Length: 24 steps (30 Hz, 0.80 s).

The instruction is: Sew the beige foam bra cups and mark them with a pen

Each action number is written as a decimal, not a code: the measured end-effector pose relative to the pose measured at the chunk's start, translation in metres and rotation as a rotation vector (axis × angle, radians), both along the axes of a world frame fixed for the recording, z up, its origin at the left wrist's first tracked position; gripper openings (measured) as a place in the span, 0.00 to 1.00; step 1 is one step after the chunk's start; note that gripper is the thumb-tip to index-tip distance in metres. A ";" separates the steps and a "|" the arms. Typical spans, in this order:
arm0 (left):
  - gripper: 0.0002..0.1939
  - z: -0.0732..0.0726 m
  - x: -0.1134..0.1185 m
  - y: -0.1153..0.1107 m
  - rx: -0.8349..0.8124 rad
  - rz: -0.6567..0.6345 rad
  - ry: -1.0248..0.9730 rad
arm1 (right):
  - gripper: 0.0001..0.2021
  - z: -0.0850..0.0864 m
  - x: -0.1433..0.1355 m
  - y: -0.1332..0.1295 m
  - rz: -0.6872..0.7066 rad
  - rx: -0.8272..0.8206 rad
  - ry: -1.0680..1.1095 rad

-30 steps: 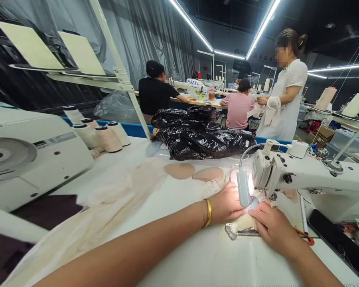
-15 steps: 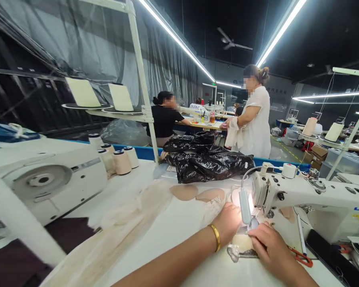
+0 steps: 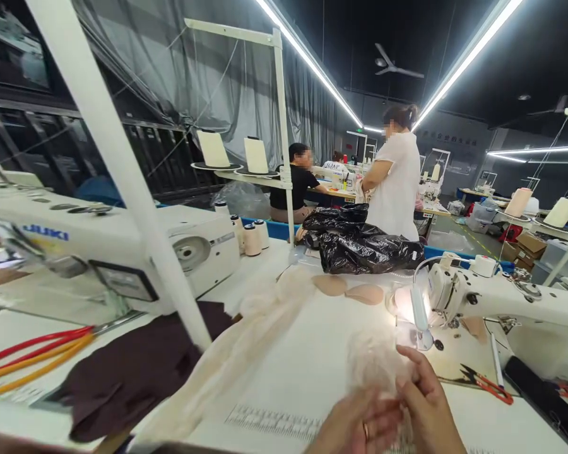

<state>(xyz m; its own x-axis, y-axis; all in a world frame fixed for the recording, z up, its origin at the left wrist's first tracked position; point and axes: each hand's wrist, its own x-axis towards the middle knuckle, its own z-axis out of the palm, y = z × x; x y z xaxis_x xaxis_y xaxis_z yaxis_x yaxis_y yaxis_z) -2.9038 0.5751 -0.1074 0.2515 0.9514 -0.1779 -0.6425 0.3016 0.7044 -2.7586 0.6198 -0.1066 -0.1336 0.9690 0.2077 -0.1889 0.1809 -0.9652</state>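
A piece of sheer cream lace fabric (image 3: 373,356) lies on the white table in front of the sewing machine (image 3: 506,296), its near end running up to my hands. My right hand (image 3: 428,400) is closed on it, thumb and fingers pinched together. My left hand (image 3: 360,422), with a ring on one finger, is blurred but closed at the fabric's edge against my right. Two beige cup pads, one on the left (image 3: 330,285) and one on the right (image 3: 365,294), lie beyond the lace. The lit lamp (image 3: 419,308) shines on the needle area, apart from both hands.
Orange-handled thread snips (image 3: 492,386), a white pen (image 3: 497,359) and a long black object (image 3: 544,397) lie at right. Black plastic bags (image 3: 369,249) sit behind. Long sheer fabric (image 3: 236,353) and dark cloth (image 3: 137,378) spread leftward. Two people are beyond the table.
Both hands have come back from the machine's needle area toward the table's near edge, bringing the lace with them. The view has turned left, showing the second machine and dark cloth more fully.
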 end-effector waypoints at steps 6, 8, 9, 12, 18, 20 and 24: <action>0.09 0.051 -0.004 0.002 -0.116 0.326 -0.208 | 0.29 -0.017 0.014 -0.044 -0.153 0.026 -0.097; 0.11 0.051 -0.004 0.005 -0.239 0.251 -0.301 | 0.28 -0.021 0.022 -0.049 -0.217 0.060 -0.115; 0.12 0.050 -0.003 0.006 -0.263 0.237 -0.333 | 0.28 -0.023 0.026 -0.051 -0.246 0.080 -0.124; 0.11 0.044 0.003 0.005 -0.103 0.294 -0.263 | 0.28 -0.028 0.031 -0.056 -0.295 0.124 -0.162; 0.21 0.042 0.013 0.000 0.069 0.278 -0.064 | 0.35 -0.010 0.033 -0.052 -0.202 -0.003 -0.029; 0.18 0.043 0.014 0.001 0.033 0.265 -0.083 | 0.37 0.000 0.035 -0.047 -0.167 -0.059 0.029; 0.05 0.045 0.014 0.003 -0.158 0.243 -0.181 | 0.38 0.003 0.035 -0.042 -0.161 -0.089 0.086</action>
